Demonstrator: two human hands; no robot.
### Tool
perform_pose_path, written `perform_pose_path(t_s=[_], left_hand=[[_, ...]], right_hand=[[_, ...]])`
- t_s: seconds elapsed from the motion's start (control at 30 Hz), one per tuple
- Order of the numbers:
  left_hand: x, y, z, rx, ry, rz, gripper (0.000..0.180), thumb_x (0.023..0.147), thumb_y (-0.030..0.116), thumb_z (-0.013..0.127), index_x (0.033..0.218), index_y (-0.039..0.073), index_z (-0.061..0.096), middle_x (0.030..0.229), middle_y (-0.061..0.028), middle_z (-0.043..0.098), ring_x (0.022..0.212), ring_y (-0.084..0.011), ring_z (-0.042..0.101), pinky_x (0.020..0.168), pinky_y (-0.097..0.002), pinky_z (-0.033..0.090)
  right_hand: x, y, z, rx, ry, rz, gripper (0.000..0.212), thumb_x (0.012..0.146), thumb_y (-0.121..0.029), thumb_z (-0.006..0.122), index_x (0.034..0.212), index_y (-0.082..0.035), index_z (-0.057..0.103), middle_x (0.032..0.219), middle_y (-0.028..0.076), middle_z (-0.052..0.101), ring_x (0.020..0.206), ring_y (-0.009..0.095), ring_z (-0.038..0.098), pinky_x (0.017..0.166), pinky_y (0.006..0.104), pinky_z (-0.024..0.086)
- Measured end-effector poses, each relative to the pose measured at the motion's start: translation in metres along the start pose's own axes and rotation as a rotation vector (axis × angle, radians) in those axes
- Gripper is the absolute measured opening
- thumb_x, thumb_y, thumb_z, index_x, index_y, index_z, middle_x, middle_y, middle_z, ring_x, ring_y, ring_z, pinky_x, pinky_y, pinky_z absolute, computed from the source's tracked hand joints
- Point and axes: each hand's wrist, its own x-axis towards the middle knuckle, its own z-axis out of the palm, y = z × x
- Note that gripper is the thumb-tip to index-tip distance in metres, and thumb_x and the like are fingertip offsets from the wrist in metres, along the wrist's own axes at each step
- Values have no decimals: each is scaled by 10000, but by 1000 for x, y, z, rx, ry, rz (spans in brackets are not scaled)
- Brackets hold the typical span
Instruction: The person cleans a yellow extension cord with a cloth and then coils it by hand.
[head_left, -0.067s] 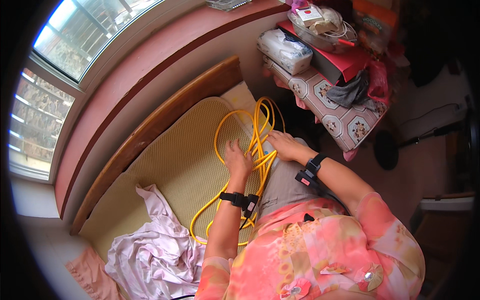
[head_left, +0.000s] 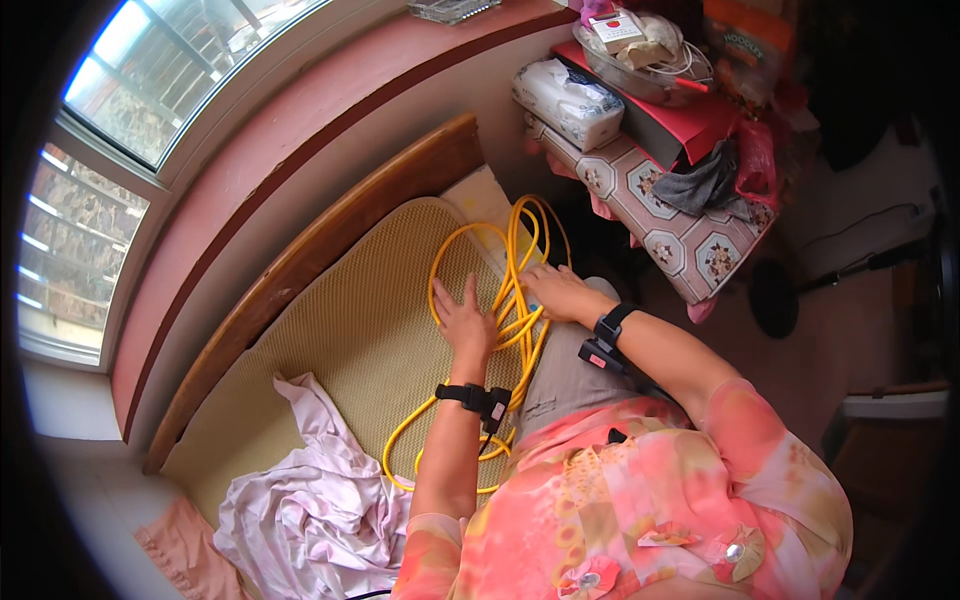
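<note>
A long yellow cable (head_left: 513, 240) lies in loose, overlapping loops on the woven mat and against my trouser leg. My left hand (head_left: 465, 318) is open at the left side of the loops, its fingers spread and thumb apart. Just across the bundle, my right hand (head_left: 560, 293) is closed over the cable, fingers bent down onto the strands; its fingertips are partly hidden. Lower loops of the cable run past my left wrist and under the forearm. Each wrist wears a black strap with a small box.
The woven mat (head_left: 340, 300) is bordered by a wooden board (head_left: 330, 250) below the window ledge. A crumpled pale pink cloth (head_left: 310, 500) lies at lower left. At upper right, a patterned cloth-covered table (head_left: 665, 245) bears a tissue pack (head_left: 568, 105), red box and bowl.
My left hand has shifted slightly left and its fingers have spread wider. The right hand has moved a little left, and the cable strands beside it have shifted slightly with it.
</note>
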Motion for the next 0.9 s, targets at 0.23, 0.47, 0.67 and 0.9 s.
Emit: perform_pose_path(t_s=[0.23,0.47,0.67,0.9], left_hand=[[-5,-48,-8,132,-126,-116,308,818,239,518,1077,71,518,1212,-222,410,1081,-374,429,827,-420,409],[-49,-99,-43,327,-228,-171,286,854,298,437,879,32,536,903,-184,577,777,-352,583,646,-424,474],[-87,-119,-59,514,-384,23,353,871,347,382,766,77,584,715,-121,629,641,-299,609,565,-422,477],[-118,-99,-103,278,-477,80,415,905,354,323,830,54,598,779,-167,620,688,-323,596,649,-424,454]], right_hand=[[13,-4,6,-107,-1,132,482,615,-401,705,936,-59,595,882,114,619,915,257,566,792,452,390],[19,-16,23,-52,-50,194,283,665,-242,642,859,-35,642,816,136,638,800,270,616,690,354,473],[0,-14,4,74,22,116,352,675,-225,641,917,11,541,788,177,617,761,316,608,667,408,480],[-24,-44,-56,-25,128,87,317,709,-254,635,911,-38,522,688,159,605,670,314,606,598,401,484]])
